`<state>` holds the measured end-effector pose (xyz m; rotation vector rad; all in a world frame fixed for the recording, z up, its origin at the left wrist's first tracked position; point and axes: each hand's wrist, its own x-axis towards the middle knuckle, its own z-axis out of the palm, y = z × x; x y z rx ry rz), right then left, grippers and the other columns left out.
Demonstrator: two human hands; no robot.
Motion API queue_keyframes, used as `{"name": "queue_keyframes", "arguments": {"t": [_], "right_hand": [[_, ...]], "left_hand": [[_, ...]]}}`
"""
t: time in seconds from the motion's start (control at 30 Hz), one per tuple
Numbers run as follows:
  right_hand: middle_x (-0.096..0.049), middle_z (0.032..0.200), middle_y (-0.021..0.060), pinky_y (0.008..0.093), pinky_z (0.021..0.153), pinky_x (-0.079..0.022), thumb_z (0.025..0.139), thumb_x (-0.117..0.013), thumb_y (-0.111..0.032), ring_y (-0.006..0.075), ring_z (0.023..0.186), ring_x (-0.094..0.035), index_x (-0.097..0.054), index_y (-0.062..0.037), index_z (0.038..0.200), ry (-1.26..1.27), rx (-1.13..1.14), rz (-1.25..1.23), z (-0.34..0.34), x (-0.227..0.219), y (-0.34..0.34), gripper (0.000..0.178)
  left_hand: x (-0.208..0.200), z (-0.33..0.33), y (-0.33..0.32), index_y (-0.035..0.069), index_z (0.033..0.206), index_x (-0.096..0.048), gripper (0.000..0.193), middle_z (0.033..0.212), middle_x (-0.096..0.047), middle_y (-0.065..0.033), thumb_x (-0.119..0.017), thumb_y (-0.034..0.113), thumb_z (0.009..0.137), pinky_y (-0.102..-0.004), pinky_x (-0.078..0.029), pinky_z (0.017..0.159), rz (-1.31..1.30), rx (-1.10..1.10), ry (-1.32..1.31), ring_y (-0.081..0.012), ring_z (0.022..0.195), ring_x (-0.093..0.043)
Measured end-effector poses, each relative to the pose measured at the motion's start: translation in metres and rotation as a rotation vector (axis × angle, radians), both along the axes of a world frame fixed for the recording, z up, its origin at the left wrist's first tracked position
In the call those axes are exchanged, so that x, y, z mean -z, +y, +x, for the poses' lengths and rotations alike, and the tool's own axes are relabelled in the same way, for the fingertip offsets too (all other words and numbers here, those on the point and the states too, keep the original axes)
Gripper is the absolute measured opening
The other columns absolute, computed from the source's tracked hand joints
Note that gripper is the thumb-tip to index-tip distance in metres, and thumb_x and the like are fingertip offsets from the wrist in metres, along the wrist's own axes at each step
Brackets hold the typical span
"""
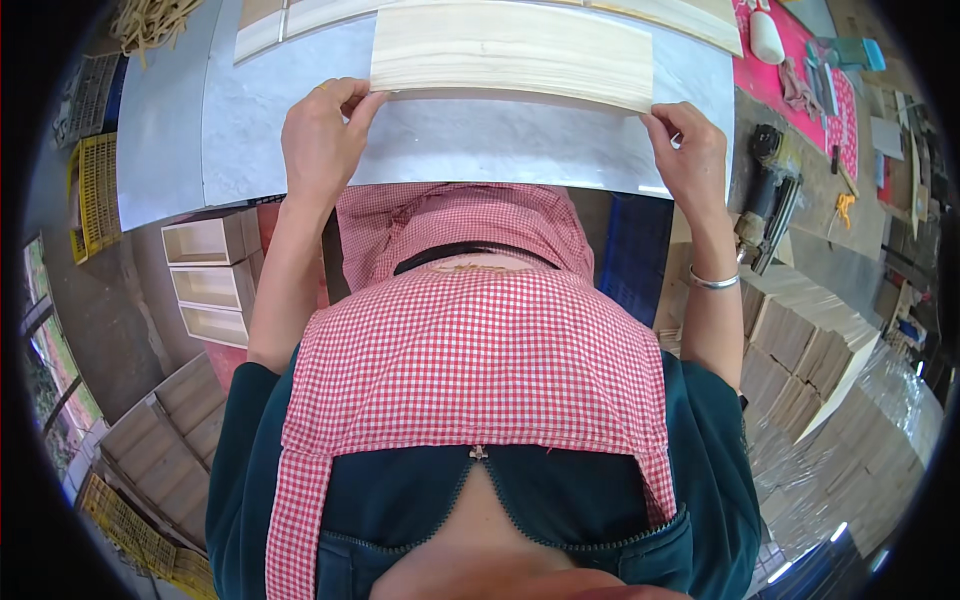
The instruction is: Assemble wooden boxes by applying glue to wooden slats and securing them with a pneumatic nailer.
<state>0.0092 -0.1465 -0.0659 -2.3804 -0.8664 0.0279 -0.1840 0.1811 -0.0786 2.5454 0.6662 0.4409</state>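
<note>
A pale wooden board point(512, 50) with straight grain lies across the grey marbled tabletop point(480, 145) in front of me. My left hand point(325, 135) pinches its near left corner between thumb and fingers. At the near right corner my right hand point(688, 150) grips the same board, thumb underneath or at the edge; the exact contact is small. Behind it lie more pale wooden pieces point(675, 20), partly covered by the board.
To the right, a side bench holds a power tool point(765, 165), a white bottle point(766, 38) and a pink cloth point(745, 75). Stacked boards point(800, 350) stand below it. At left are open wooden boxes point(205, 285), a yellow crate point(95, 195) and bands point(150, 25).
</note>
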Motion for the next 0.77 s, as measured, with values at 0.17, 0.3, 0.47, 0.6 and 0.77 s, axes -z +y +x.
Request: {"name": "queue_keyframes", "arguments": {"t": [0.17,0.3,0.47,0.6,0.77], "right_hand": [[-0.066,0.076,0.0051,0.0259,0.060,-0.045,0.085,-0.071,0.003,0.0143,0.061,-0.053,-0.071,0.0032,0.088,0.044,-0.031,0.063,0.008,0.008,-0.004,0.003],[-0.065,0.076,0.0050,0.0261,0.059,-0.045,0.085,-0.071,0.003,0.0144,0.060,-0.052,-0.071,0.0034,0.088,0.044,-0.055,0.090,0.010,0.012,-0.005,0.003],[-0.065,0.075,0.0050,0.0275,0.058,-0.044,0.085,-0.070,0.003,0.0152,0.060,-0.052,-0.072,0.0023,0.089,-0.033,-0.082,0.094,0.007,0.012,-0.005,0.004],[-0.064,0.074,0.0051,0.0306,0.057,-0.044,0.084,-0.070,0.001,0.0178,0.060,-0.054,-0.072,-0.0011,0.088,-0.050,-0.090,0.134,0.012,0.018,-0.010,0.005],[-0.067,0.080,0.0064,0.0307,0.062,-0.047,0.087,-0.068,-0.003,0.0199,0.066,-0.059,-0.073,-0.0026,0.092,-0.017,-0.047,0.083,0.009,0.016,-0.022,0.007]], "left_hand": [[0.000,0.001,-0.002,0.000,0.096,-0.077,0.020,0.077,-0.071,-0.0065,-0.076,0.018,0.088,-0.0290,-0.048,0.061,-0.018,-0.004,-0.011,-0.0167,0.062,-0.058],[0.001,0.002,-0.002,0.000,0.094,-0.077,0.018,0.076,-0.071,-0.0068,-0.076,0.017,0.087,-0.0289,-0.048,0.060,0.000,-0.004,-0.017,-0.0165,0.060,-0.058],[0.002,-0.002,0.000,0.000,0.094,-0.077,0.019,0.075,-0.071,-0.0074,-0.077,0.017,0.086,-0.0292,-0.048,0.060,0.033,-0.001,0.002,-0.0173,0.060,-0.059],[-0.010,0.003,-0.002,0.000,0.095,-0.077,0.023,0.073,-0.070,-0.0076,-0.078,0.021,0.086,-0.0313,-0.049,0.060,0.049,0.014,-0.007,-0.0202,0.059,-0.060],[-0.068,0.029,-0.012,0.002,0.102,-0.076,0.032,0.078,-0.072,-0.0092,-0.079,0.030,0.086,-0.0355,-0.051,0.063,0.244,0.054,0.629,-0.0261,0.064,-0.065]]}}
